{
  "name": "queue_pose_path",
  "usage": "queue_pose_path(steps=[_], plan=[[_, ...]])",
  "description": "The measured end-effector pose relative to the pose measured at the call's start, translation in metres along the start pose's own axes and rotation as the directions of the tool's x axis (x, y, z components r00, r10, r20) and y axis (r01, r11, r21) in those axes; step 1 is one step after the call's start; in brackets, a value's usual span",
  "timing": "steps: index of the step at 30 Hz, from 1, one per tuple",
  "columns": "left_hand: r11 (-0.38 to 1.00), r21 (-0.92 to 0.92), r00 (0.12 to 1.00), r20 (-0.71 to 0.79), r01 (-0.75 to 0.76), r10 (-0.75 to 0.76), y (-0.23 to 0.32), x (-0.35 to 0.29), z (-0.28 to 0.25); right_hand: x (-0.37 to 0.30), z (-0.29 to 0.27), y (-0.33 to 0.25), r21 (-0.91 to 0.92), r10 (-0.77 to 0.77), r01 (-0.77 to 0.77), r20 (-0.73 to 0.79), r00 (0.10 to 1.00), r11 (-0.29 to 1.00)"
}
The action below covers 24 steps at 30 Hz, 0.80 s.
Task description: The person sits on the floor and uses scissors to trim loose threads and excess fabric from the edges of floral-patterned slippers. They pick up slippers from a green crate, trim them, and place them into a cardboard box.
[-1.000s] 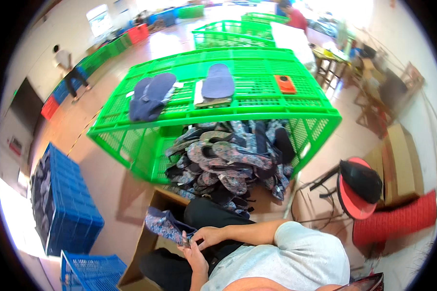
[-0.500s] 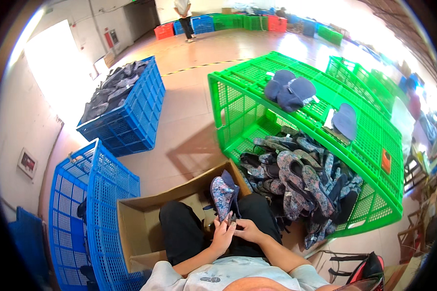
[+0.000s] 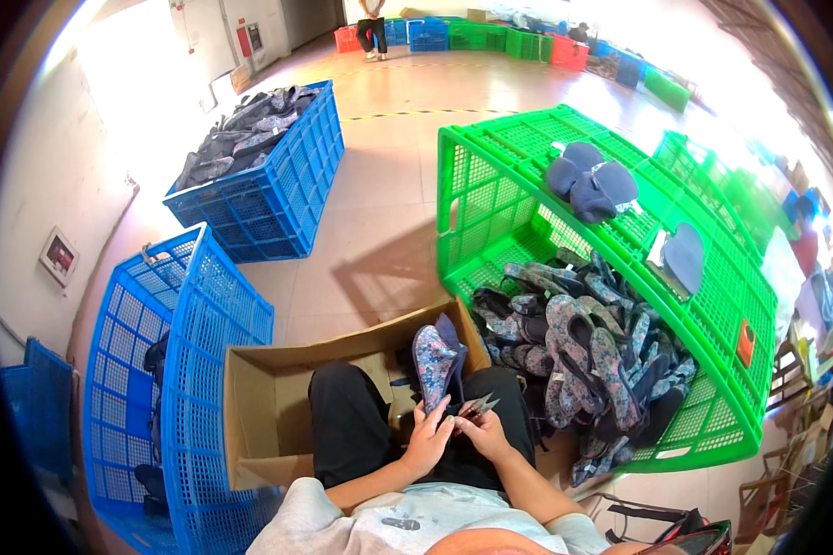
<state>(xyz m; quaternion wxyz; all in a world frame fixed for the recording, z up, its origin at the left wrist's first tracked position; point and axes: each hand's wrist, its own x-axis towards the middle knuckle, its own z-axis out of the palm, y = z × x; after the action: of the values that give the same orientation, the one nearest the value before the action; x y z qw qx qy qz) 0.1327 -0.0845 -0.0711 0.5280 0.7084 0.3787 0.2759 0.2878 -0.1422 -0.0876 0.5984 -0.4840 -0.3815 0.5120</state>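
Note:
A pair of dark slippers with a blue and pink floral print, one slipper showing its patterned side, stands between my knees above a cardboard box. My left hand is closed on the lower end of the slippers. Close beside it, my right hand grips small metal thread snips, their pointed blades angled up and to the right. To the right, a pile of similar floral slippers spills from a green crate lying on its side.
The green crate carries blue insole-like pieces and an orange item on top. At left stand a blue crate with dark items and a farther blue crate full of slippers. A person stands far back.
The view has shifted slightly. My right hand has moved a little away from the left, and the snips' blades now show beside the slippers. The left hand keeps its hold.

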Motion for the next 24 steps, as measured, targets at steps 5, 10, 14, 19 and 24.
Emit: queue_pose_path(steps=[5,10,14,19,24], plan=[[0.986,0.111,0.992,0.025,-0.123,0.121,-0.007,-0.001,0.001,0.001,-0.006,0.003,0.139,-0.059,0.072,-0.095,0.994,0.988],[0.956,0.185,0.972,-0.007,-0.228,0.233,-0.006,0.001,0.004,0.001,-0.008,0.012,0.326,-0.023,0.085,-0.187,0.982,0.942],[0.967,0.148,0.973,-0.074,-0.205,0.218,-0.024,0.005,0.008,0.001,-0.016,0.02,0.408,-0.016,0.066,-0.123,0.992,0.91],[0.998,0.066,0.99,-0.141,0.0,0.009,-0.019,0.009,0.003,0.005,-0.019,0.008,0.656,-0.121,0.189,-0.147,0.982,0.731],[0.934,-0.331,0.924,-0.302,0.131,-0.236,-0.028,0.025,-0.027,0.004,-0.024,0.003,0.768,0.02,0.137,-0.191,0.981,0.626]])
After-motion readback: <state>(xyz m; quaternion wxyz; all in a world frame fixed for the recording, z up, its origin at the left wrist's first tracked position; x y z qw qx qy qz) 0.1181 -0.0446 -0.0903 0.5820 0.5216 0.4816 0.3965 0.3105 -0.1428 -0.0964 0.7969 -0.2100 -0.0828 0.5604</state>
